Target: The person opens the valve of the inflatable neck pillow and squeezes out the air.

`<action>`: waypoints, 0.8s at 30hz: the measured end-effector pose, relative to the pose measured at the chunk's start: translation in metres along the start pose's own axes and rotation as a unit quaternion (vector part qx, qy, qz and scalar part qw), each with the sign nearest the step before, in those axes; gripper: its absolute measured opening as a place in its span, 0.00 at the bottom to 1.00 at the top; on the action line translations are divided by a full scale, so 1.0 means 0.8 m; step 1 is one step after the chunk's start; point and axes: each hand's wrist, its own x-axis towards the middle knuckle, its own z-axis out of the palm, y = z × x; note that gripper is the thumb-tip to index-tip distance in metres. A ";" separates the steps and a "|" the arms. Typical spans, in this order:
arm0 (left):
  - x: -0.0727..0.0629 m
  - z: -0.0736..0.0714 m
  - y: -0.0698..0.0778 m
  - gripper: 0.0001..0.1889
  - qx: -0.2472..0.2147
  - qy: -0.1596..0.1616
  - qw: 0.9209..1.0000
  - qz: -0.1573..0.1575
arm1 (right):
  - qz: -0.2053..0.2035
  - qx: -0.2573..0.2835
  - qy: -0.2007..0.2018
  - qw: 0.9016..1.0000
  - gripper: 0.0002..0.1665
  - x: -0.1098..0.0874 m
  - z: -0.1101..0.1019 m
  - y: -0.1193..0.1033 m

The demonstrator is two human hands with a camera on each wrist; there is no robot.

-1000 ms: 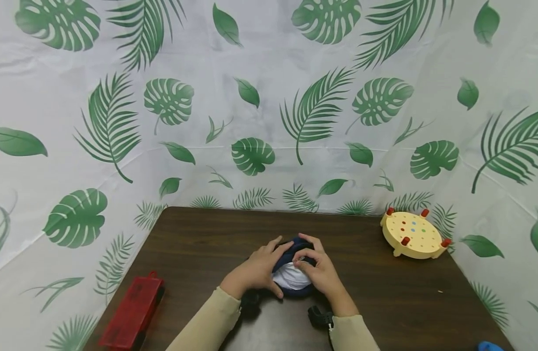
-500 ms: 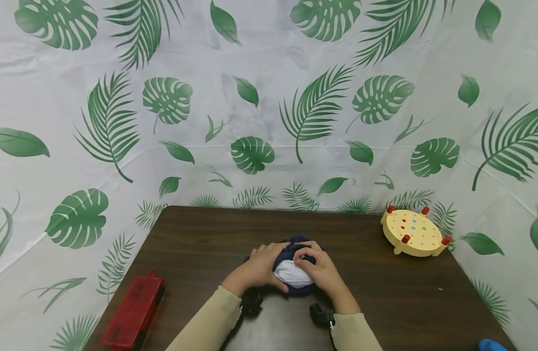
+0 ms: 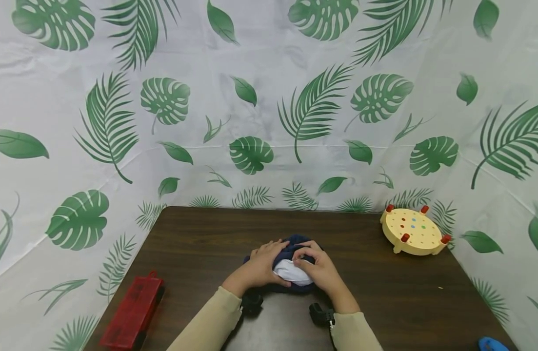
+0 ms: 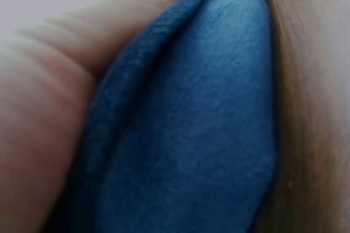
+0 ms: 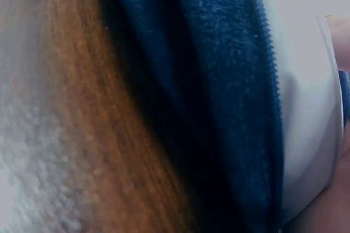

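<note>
A navy plush cover [image 3: 288,252] with a zippered opening lies on the table between both hands. White fabric [image 3: 290,273] shows through the opening. Over the cover's left side, my left hand [image 3: 257,268] grips it, fingers across the top and thumb at the near edge; its wrist view shows the hand [image 4: 44,107] against folded navy cloth [image 4: 191,118]. My right hand [image 3: 323,273] pinches at the right end of the opening with thumb and index finger; what lies between those fingertips is mostly hidden. Zipper teeth [image 5: 270,80] border the white fabric [image 5: 309,96] in the right wrist view.
A translucent red case [image 3: 132,312] lies at the table's left edge. Far right stands a round yellow toy [image 3: 412,231] with red-tipped pegs. Part of a blue object [image 3: 491,344] shows at the near right corner. A leaf-printed cloth [image 3: 251,97] hangs behind the brown table [image 3: 216,234].
My left fingers have drawn closer together over the cover, and the thumb has shifted right along the white fabric. The right hand keeps its pinch, its raised fingers settling slightly lower.
</note>
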 end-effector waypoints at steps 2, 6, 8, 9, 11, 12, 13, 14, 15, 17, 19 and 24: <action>0.001 0.001 0.000 0.64 0.010 0.000 1.000 -0.001 | 0.001 0.003 -0.001 1.000 0.06 0.000 0.000 0.000; 0.001 0.002 0.000 0.63 0.015 0.002 1.000 -0.005 | 0.008 0.002 -0.003 1.000 0.06 0.000 0.001 0.000; 0.001 0.002 0.000 0.60 0.006 0.004 1.000 -0.006 | 0.006 0.002 -0.002 1.000 0.06 0.000 0.001 0.001; 0.001 0.002 0.000 0.58 -0.001 0.006 1.000 -0.007 | 0.006 0.003 -0.002 1.000 0.06 0.000 0.000 0.002; 0.002 0.002 0.001 0.54 -0.012 0.008 1.000 -0.010 | 0.002 0.004 -0.002 1.000 0.06 0.001 0.000 0.002; 0.002 0.001 0.001 0.53 -0.019 0.008 1.000 -0.012 | 0.000 0.006 -0.002 1.000 0.06 0.001 0.000 0.002; 0.002 0.001 0.001 0.52 -0.024 0.009 1.000 -0.014 | 0.000 0.007 -0.003 1.000 0.05 0.001 -0.001 0.002; 0.002 0.000 0.000 0.51 -0.027 0.010 0.999 -0.015 | 0.000 0.008 -0.004 1.000 0.05 0.001 -0.001 0.002; 0.003 0.000 0.000 0.50 -0.031 0.009 0.999 -0.015 | 0.001 0.008 -0.005 1.000 0.05 0.001 -0.001 0.002; 0.003 -0.001 -0.001 0.49 -0.034 0.008 0.999 -0.014 | 0.001 0.008 -0.006 1.000 0.05 0.001 -0.001 0.001; 0.004 -0.001 -0.003 0.47 -0.036 0.009 0.999 -0.009 | 0.005 0.008 -0.007 1.000 0.05 0.000 -0.001 -0.001; 0.005 -0.001 -0.006 0.44 -0.039 0.011 0.999 0.001 | 0.010 0.004 -0.004 1.000 0.06 0.000 -0.001 -0.002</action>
